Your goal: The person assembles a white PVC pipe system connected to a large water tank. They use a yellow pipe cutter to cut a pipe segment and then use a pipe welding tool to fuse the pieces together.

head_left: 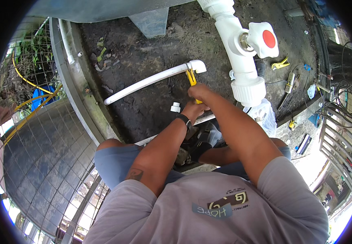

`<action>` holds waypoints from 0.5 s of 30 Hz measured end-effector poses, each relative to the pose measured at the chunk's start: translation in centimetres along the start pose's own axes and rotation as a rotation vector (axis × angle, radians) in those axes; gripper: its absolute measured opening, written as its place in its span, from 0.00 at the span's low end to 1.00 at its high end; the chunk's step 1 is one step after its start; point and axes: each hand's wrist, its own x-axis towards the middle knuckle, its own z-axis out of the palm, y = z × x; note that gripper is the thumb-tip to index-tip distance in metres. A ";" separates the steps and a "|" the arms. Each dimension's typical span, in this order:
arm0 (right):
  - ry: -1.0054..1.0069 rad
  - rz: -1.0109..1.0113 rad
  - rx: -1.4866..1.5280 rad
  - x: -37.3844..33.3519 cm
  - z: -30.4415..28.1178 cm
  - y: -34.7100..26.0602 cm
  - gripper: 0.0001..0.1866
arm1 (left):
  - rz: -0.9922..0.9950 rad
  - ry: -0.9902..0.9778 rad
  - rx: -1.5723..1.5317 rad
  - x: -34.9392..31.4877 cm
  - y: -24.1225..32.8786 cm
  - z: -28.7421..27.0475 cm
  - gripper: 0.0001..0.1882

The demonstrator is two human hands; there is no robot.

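A long white plastic pipe (143,82) lies across the dark ground and ends in a white elbow fitting (198,65). A yellow-handled tool (191,77) reaches up to the pipe just beside that elbow. My right hand (200,92) is closed around the tool's handles. My left hand (194,109), with a black wristband, grips just below it, where a bit of yellow handle shows. The tool's jaws are too small to make out. A small white coupling (175,107) stands loose on the ground, left of my left hand.
A thick white pipe with a red-capped valve (261,39) hangs close on the right. Near it lie a clear plastic bag (263,114), a yellow clamp (280,64) and cables. A concrete kerb (82,97) and wire mesh (42,154) border the left.
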 end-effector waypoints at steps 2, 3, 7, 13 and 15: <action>0.060 0.036 -0.030 0.8 1.1 0.4 0.24 | 0.006 -0.052 0.014 -0.1 -0.1 -0.3 0.15; 0.058 0.049 -0.028 1.2 1.2 0.6 0.24 | 0.002 -0.050 0.013 -0.1 -0.1 -0.3 0.15; 0.072 0.090 0.000 1.2 1.6 0.5 0.24 | 0.003 -0.085 0.025 -0.2 0.3 -0.6 0.15; 0.053 0.055 -0.119 2.1 1.6 0.8 0.23 | 0.034 -0.035 0.000 -0.4 0.5 0.1 0.19; 0.050 0.032 -0.152 2.6 1.7 1.3 0.23 | 0.042 -0.019 0.005 -0.3 0.3 0.2 0.22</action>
